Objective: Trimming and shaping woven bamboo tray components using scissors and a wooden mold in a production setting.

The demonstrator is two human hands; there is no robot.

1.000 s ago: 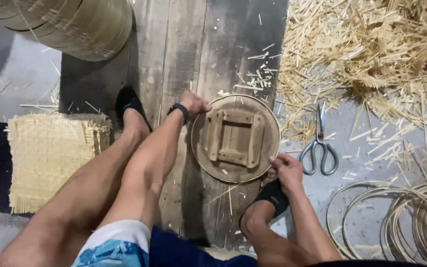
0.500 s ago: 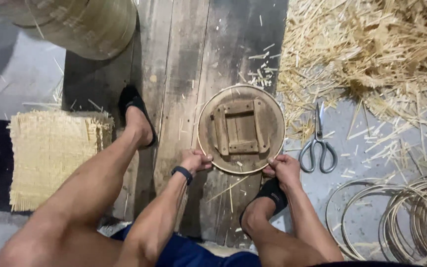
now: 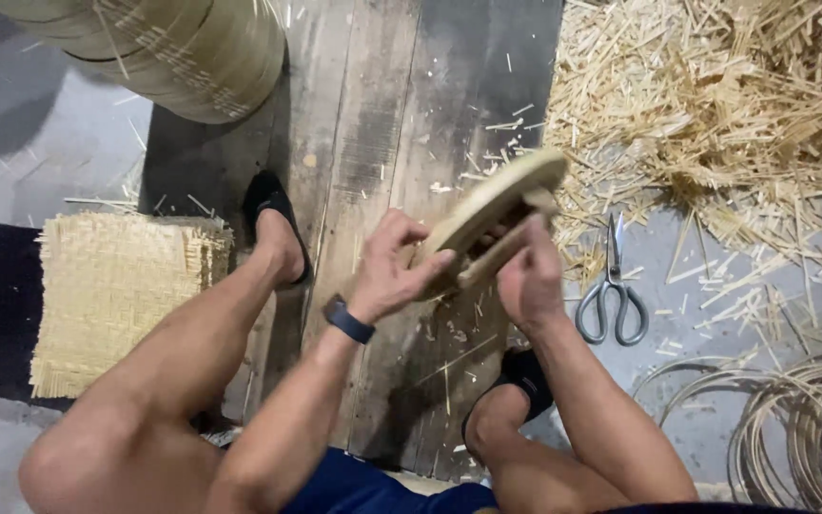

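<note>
Round woven disc (image 3: 487, 214) with wooden frame, lifted and tilted on edge above the floor planks (image 3: 401, 114).
Gripped at its near rim by left hand (image 3: 394, 271) and right hand (image 3: 530, 276), fingers closed; scissors (image 3: 611, 290) unused at right, split strips (image 3: 715, 105) and hoops (image 3: 792, 428) lying loose.

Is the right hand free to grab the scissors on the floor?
Probably not yet: the right hand grips the round wooden disc together with the left hand. The scissors lie uncovered just beside it.
</note>
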